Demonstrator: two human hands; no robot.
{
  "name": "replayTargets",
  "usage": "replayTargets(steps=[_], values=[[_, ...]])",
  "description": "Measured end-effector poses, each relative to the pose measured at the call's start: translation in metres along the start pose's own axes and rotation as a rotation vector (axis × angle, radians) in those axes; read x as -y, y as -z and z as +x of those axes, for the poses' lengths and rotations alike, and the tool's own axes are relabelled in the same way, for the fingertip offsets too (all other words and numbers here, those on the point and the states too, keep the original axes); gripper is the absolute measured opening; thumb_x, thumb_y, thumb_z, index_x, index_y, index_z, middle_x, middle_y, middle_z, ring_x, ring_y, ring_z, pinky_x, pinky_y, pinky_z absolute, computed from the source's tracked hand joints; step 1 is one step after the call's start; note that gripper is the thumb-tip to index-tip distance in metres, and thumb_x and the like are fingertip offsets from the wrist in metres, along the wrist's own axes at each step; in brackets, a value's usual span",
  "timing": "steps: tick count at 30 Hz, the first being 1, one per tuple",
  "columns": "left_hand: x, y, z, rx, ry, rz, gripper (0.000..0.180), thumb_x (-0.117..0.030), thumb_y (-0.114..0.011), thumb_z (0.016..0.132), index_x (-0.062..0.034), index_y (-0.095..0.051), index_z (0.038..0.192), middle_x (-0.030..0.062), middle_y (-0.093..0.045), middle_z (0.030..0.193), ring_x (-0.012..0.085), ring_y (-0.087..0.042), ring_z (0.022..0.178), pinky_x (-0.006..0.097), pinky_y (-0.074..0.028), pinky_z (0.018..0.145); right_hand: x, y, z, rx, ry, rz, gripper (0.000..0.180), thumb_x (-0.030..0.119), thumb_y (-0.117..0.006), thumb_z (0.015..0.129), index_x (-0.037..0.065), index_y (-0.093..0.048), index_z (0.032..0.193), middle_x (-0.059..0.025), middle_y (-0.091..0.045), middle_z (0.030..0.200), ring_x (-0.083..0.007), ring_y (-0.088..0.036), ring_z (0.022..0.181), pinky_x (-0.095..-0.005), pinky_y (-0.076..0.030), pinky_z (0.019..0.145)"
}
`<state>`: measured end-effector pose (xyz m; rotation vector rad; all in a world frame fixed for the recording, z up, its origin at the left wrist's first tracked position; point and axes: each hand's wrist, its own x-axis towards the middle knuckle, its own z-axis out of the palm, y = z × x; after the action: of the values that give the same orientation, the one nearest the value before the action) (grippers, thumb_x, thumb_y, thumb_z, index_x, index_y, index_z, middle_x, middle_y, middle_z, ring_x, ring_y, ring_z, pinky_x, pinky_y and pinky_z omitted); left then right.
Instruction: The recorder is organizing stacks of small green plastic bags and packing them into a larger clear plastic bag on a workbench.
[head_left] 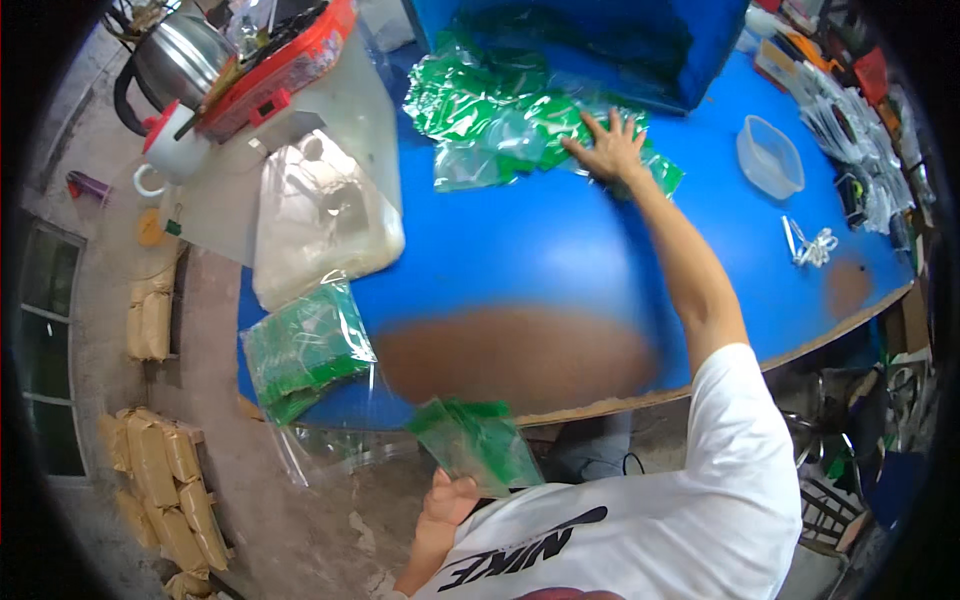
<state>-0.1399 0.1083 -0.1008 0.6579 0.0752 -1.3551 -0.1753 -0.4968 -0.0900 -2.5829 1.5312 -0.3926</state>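
With fingers spread, my right hand [612, 150] lies on the right side of a loose pile of green and clear plastic bags [490, 110] at the far part of the table. Close to my body, my left hand [447, 500] is closed on a few green plastic bags [478, 440], pinching their lower edge just off the table's front edge. A stacked bundle of green bags in a clear wrapper [312, 345] sits at the table's left corner, its wrapper hanging over the edge.
A blue crate [700, 50] lies behind the pile. A whitish plastic jug [320, 215], a red tray [290, 75], a white mug [175, 145] and a kettle [185, 60] stand left. A clear tub [768, 158] and a white cable [812, 245] lie right. Brown parcels [160, 470] are on the floor.
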Motion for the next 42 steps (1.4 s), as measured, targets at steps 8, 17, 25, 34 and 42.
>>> replayTargets(steps=[8,17,25,34,42], values=[[-0.006,-0.014,0.016,-0.001,-0.006,0.108,0.057,-0.002,-0.067,0.085,-0.0056,-0.047,0.139,0.0099,-0.057,0.134,0.03,-0.054,0.126,0.049,-0.042,0.108,0.024,0.038,-0.18,0.04,0.232,0.036,0.084,0.077,-0.048,0.084,0.028,-0.04,0.151,-0.0306,-0.023,0.157,-0.0581,-0.014,0.143,-0.0717,-0.008,0.113],[0.005,0.0,0.002,-0.022,-0.064,0.187,0.055,0.0,-0.065,0.087,-0.0064,-0.047,0.138,0.0094,-0.056,0.135,0.0285,-0.053,0.127,0.046,-0.042,0.11,0.077,0.075,-0.302,0.19,0.516,-0.04,0.105,0.081,-0.042,0.085,-0.001,-0.035,0.15,-0.0246,-0.03,0.156,-0.0385,-0.022,0.149,-0.0575,-0.015,0.12],[0.006,0.029,-0.002,0.271,0.061,-0.232,0.058,0.001,-0.07,0.084,-0.0061,-0.049,0.138,0.0107,-0.059,0.134,0.0303,-0.053,0.128,0.05,-0.04,0.112,0.107,0.085,-0.403,0.074,0.439,0.714,0.028,0.021,-0.066,0.095,-0.002,-0.061,0.111,-0.0127,-0.064,0.102,-0.0198,-0.062,0.097,-0.0345,-0.051,0.083],[0.004,0.006,0.012,-0.034,-0.125,-0.013,0.054,-0.005,-0.063,0.092,-0.0042,-0.042,0.142,0.0134,-0.052,0.141,0.0314,-0.053,0.129,0.05,-0.048,0.107,0.158,0.081,-0.298,-0.09,0.338,0.576,0.032,0.031,-0.065,0.094,-0.001,-0.069,0.098,-0.0222,-0.068,0.093,-0.0386,-0.065,0.082,-0.0433,-0.052,0.071],[-0.008,0.018,-0.016,-0.067,-0.239,0.008,0.051,0.001,-0.057,0.092,-0.0014,-0.043,0.14,0.0145,-0.056,0.136,0.0309,-0.055,0.127,0.048,-0.047,0.107,0.174,0.047,-0.353,-0.144,0.871,0.275,0.033,0.025,-0.06,0.095,-0.002,-0.058,0.112,-0.024,-0.057,0.128,-0.0437,-0.055,0.111,-0.055,-0.045,0.091]])
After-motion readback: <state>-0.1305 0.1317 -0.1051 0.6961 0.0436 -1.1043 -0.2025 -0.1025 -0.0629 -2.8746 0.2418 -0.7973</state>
